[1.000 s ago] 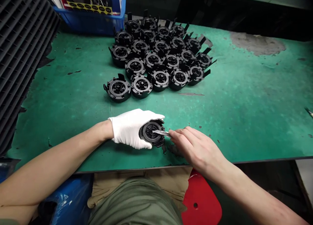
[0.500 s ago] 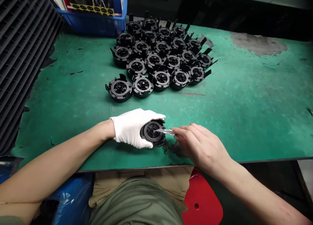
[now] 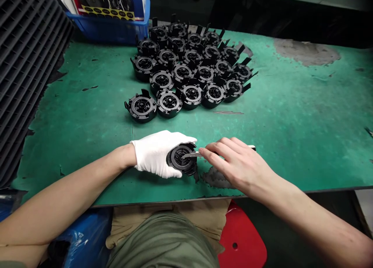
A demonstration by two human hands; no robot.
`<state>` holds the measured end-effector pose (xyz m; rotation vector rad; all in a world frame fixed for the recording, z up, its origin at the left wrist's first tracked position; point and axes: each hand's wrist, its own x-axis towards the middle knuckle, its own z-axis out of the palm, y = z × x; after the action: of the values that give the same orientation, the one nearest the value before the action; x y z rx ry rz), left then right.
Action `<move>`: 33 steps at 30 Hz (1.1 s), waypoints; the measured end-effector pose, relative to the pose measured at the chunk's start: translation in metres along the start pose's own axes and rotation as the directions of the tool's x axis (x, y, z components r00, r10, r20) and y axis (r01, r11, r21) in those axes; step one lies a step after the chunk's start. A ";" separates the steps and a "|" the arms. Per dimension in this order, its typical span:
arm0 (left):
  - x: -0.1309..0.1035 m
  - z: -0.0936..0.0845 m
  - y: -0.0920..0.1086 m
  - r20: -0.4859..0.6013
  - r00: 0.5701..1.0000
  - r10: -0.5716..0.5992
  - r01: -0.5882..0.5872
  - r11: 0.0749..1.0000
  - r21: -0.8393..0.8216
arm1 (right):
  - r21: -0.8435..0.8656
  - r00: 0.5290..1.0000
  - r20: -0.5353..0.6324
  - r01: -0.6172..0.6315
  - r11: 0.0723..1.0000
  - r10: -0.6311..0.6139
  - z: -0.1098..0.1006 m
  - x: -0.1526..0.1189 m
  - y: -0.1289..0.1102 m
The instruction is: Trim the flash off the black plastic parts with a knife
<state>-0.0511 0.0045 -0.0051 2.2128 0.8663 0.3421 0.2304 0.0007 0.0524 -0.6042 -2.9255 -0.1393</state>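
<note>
A round black plastic part with concentric rings sits in my left hand, which wears a white glove and wraps round its left side. Bare, my right hand grips a slim craft knife between thumb and fingers. The blade's tip is at the middle of the part; I cannot tell whether it touches. The rear end of the knife shows past the back of the hand. Beyond the hands stand several similar black parts with upright tabs, grouped on the green bench top.
A blue bin with black discs and printed paper stands at the back left. Ridged dark grey panels line the left side. A red stool is below the bench's front edge. Worn grey patches mark the surface.
My right hand has turned and lifted slightly, so its back faces up and the knife lies flatter, its rear end now visible. My left hand and the part stay almost in place.
</note>
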 end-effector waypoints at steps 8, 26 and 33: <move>-0.001 0.000 0.000 -0.017 1.000 0.010 -0.010 1.000 -0.009 | 0.034 0.992 0.026 0.126 0.991 -0.127 0.000 0.004 0.016; 0.000 0.001 -0.003 -0.073 0.995 0.073 -0.075 0.997 -0.029 | 0.499 0.878 -0.022 -0.405 0.766 0.478 0.039 -0.048 -0.057; 0.001 0.012 0.005 -0.279 0.960 0.029 0.007 0.992 0.127 | 0.543 0.769 -0.052 -0.514 0.664 0.637 0.031 -0.039 -0.068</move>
<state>-0.0422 -0.0035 -0.0096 2.3222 1.0514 0.6339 0.2345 -0.0722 0.0110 -1.2716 -2.2335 0.5705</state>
